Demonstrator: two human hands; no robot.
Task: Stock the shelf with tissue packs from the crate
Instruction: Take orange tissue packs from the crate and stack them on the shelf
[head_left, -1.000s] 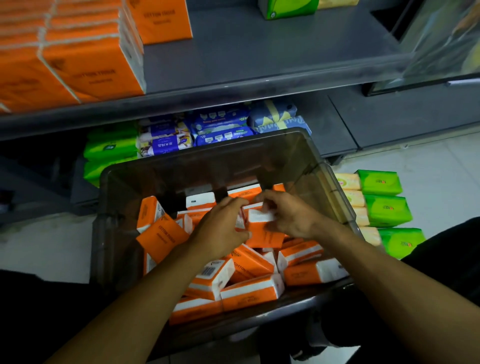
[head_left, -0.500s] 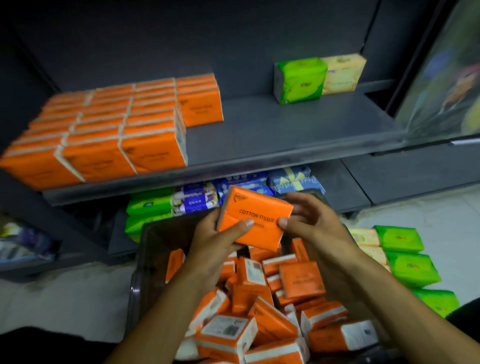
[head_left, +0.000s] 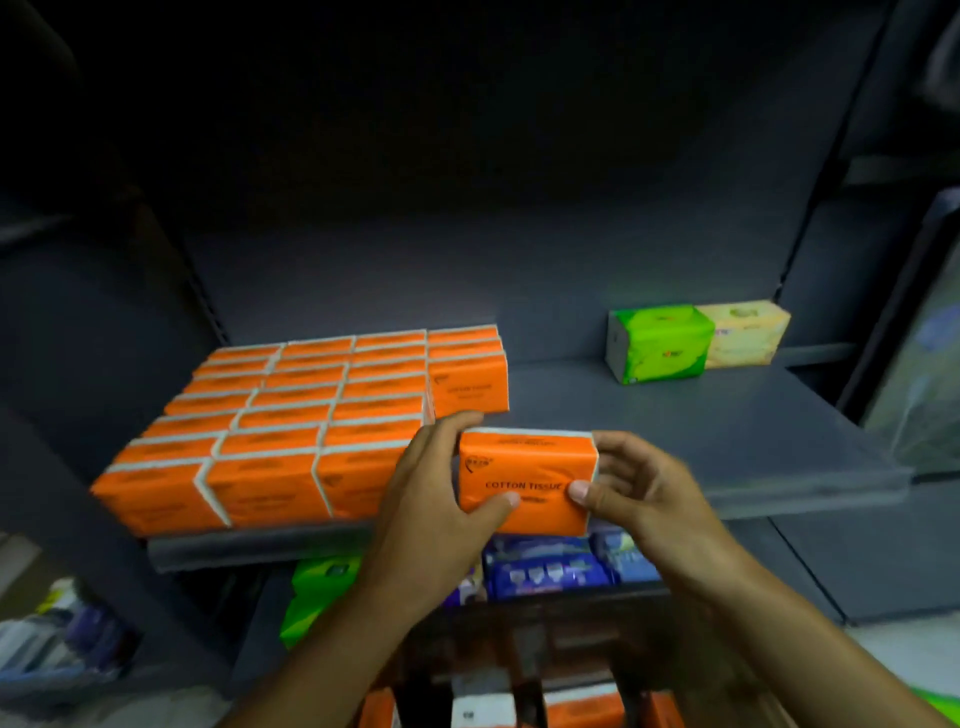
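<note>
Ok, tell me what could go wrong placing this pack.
The held pack hangs at the front lip of the shelf; set down too shallow, it could tip off. The left hand lies between it and the orange stack; pulling out may drag front packs askew.

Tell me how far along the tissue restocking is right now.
Done: rows of orange packs fill the left of the shelf. In hand: the left hand and right hand grip one more pack at the front edge, beside the rows. Left: several loose packs lie in the crate below, and bare shelf remains to the right.
</note>
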